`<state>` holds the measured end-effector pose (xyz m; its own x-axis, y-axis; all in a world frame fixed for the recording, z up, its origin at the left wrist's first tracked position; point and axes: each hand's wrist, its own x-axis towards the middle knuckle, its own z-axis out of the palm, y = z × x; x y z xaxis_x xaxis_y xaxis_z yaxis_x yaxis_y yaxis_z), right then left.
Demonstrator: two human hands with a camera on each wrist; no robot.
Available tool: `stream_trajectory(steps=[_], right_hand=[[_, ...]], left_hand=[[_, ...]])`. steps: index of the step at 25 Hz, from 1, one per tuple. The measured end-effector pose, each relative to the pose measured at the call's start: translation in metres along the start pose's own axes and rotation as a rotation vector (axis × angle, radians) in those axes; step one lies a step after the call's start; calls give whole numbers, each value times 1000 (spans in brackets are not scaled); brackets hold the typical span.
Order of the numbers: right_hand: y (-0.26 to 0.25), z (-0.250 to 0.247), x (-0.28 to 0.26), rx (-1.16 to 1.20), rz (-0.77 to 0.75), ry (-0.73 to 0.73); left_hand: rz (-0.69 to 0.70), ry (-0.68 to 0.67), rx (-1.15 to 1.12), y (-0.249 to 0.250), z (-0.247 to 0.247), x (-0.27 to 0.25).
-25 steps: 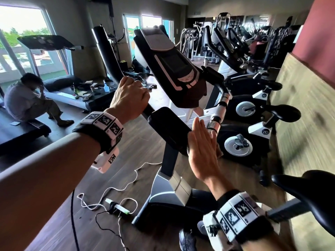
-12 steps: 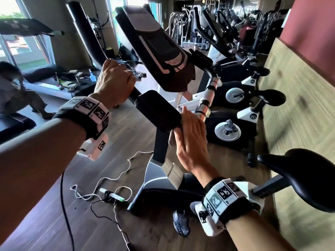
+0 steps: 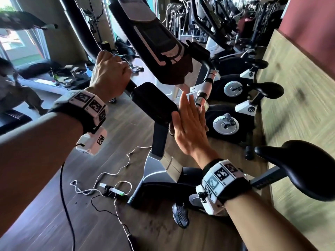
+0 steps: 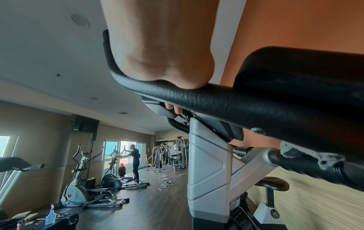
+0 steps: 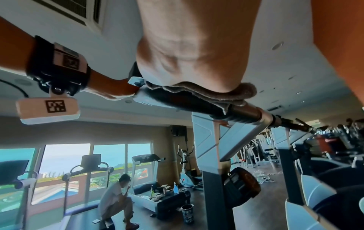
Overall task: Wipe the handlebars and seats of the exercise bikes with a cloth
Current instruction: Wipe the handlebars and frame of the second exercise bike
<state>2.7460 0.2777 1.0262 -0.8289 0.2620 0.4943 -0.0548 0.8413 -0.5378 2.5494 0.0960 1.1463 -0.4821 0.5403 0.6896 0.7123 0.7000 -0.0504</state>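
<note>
My left hand [image 3: 110, 73] is curled in a fist round the bike's black left handlebar [image 4: 197, 99], and its fingertips [image 4: 173, 107] show beneath the bar. My right hand [image 3: 189, 122] lies flat with straight fingers on the right handlebar [image 3: 204, 89], just right of the black centre pad [image 3: 154, 104]. Under its palm is a grey-brown cloth [image 5: 197, 91], draped over the bar; a corner of the cloth [image 4: 307, 155] hangs down. The black console [image 3: 157, 42] rises ahead between my hands. This bike's black seat [image 3: 304, 169] is at lower right.
More exercise bikes [image 3: 235, 109] stand in a row ahead on the right, along a wood-panelled wall [image 3: 299, 87]. White and black cables with a power strip [image 3: 112, 191] lie on the floor at the bike's base. A person [image 3: 10, 84] sits on a treadmill at left.
The head view has swung closer and lower. Both hands stay where they were on the handlebars: the left gripping, the right flat on the cloth.
</note>
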Motion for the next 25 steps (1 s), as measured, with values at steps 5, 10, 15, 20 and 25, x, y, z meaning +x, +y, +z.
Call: stream_trajectory(steps=[5,10,15,20,25], right_hand=[[-6,15,-28,-5,-69,78],[20,10,-5,22,-197,115],[41,2,-11,237,-210,252],[77,-38,18,294,-181,323],[87,-23,28,64,-485,-24]], left_hand=[[-14,18,15,-3,3,-1],[-33,-23,35,-5,3,2],[-153,-236,-11,6,-10,11],[-276,-549,-121,70,-9,21],[-195,-528,205,98,4,10]])
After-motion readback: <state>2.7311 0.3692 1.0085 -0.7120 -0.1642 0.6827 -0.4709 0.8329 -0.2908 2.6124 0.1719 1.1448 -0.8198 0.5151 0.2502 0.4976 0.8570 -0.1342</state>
